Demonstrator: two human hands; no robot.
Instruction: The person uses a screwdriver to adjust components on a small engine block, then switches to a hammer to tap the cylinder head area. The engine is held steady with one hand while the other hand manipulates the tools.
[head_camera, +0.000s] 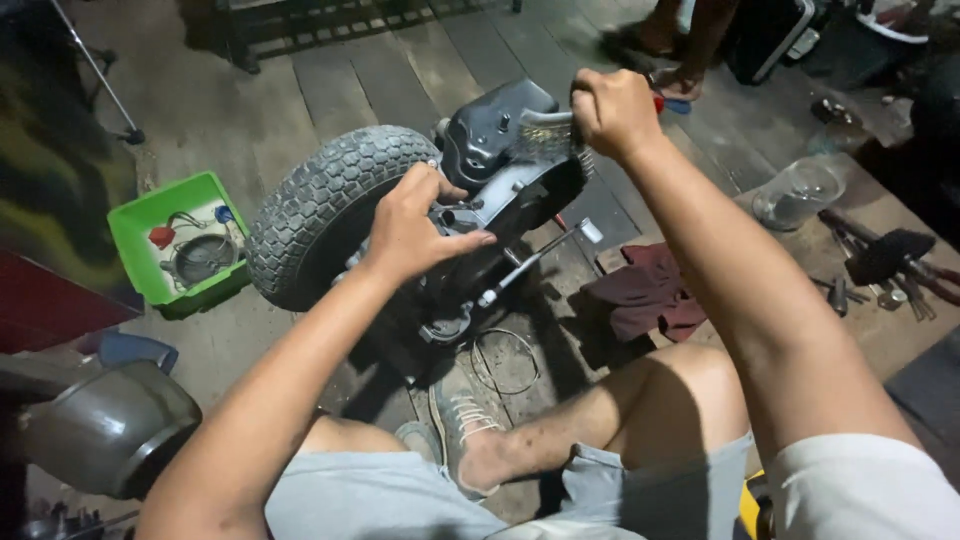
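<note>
The wire brush sits on top of the dark engine casing, clamped in the right hand, while the left hand grips the casing beside the knobby tyre, green tray off left.

The tyre was matt black rubber with a rough, knobbly tread. Just right of it, the engine case looked like dark metal, grimy with a dull sheen. The brush on the case had wiry metal bristles. Left of the tyre sat a glossy green plastic tray. The floor behind was worn, matt wood.
</note>
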